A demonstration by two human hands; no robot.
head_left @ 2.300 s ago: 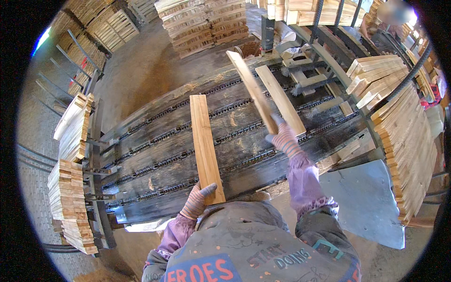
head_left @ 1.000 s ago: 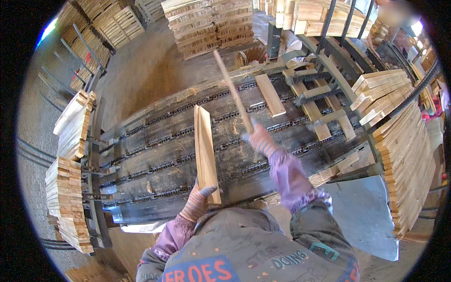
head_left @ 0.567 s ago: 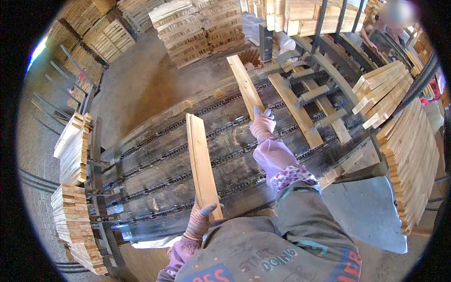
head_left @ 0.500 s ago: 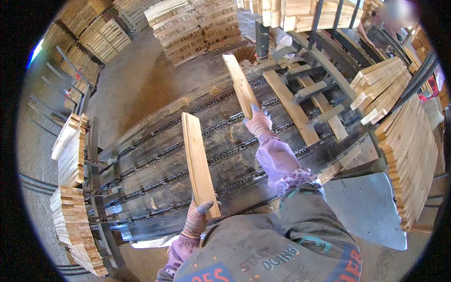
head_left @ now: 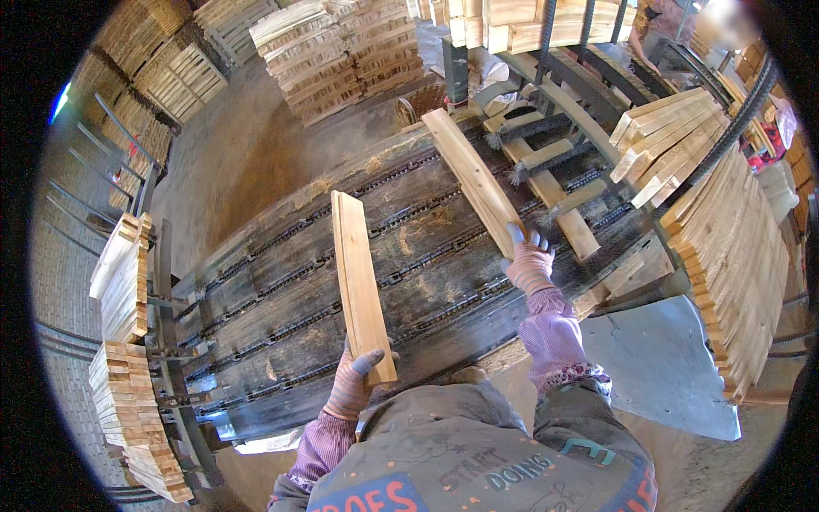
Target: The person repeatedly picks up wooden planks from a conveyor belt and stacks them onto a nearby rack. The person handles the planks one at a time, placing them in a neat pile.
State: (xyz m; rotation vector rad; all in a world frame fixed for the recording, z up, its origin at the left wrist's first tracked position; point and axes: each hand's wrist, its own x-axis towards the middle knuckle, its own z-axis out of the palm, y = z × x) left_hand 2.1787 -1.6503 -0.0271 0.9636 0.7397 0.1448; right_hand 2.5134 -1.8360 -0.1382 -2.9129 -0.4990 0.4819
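Observation:
My left hand (head_left: 354, 380), in a striped knit glove, is closed round the near end of a pale wooden board (head_left: 363, 286). A lengthwise line along its left side suggests a second board against it. My right hand (head_left: 531, 260), gloved alike, grips the near end of another wooden board (head_left: 476, 175), which slants away to the far left. A second edge shows along its left side, so it may be more than one piece. Both lie over the dark chain conveyor (head_left: 418, 256). To the right, a further board (head_left: 573, 230) lies partly beneath the rollers (head_left: 546, 156).
Stacked boards (head_left: 734, 264) stand at the right, with a smaller bundle (head_left: 670, 145) behind them. Board piles (head_left: 128, 401) line the left end. A grey metal sheet (head_left: 657, 367) lies right of me. Black bars (head_left: 734, 141) cross the upper right, near another person (head_left: 670, 21).
My right hand has moved right and nearer with its board. The board that lay just right of it no longer shows separately. My left hand keeps its grip; the view has shifted slightly.

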